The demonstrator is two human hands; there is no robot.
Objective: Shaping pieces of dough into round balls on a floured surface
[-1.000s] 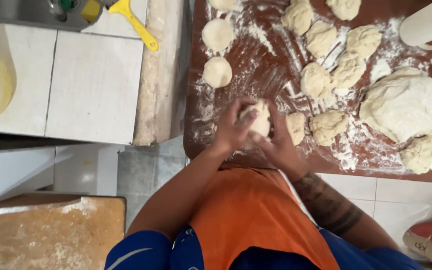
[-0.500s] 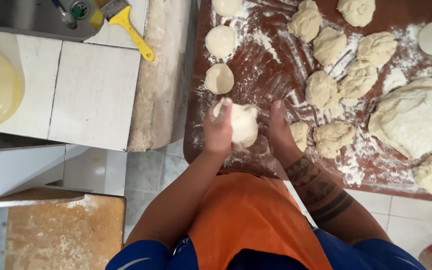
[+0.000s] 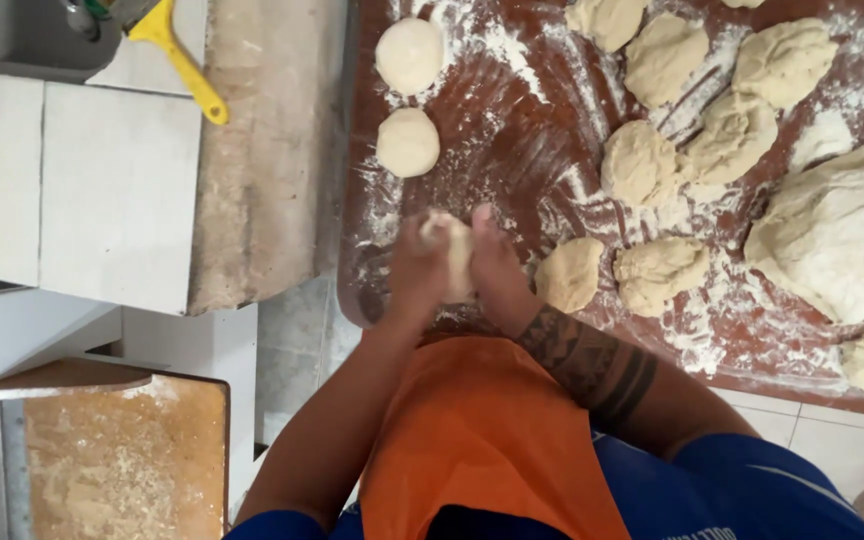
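Pressing together at the middle of the frame, the left hand [image 3: 420, 268] and right hand [image 3: 497, 268] cupped a dough piece [image 3: 455, 255] between their palms, above the floured wooden board [image 3: 512, 150].

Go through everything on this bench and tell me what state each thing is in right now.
Left hand: cupped on dough piece.
Right hand: cupped on it too.
Dough piece: pressed between both hands.
Round balls: smooth, shaped.
Rough lumps: unshaped.
Big dough mass: uncut.
Board: floured.
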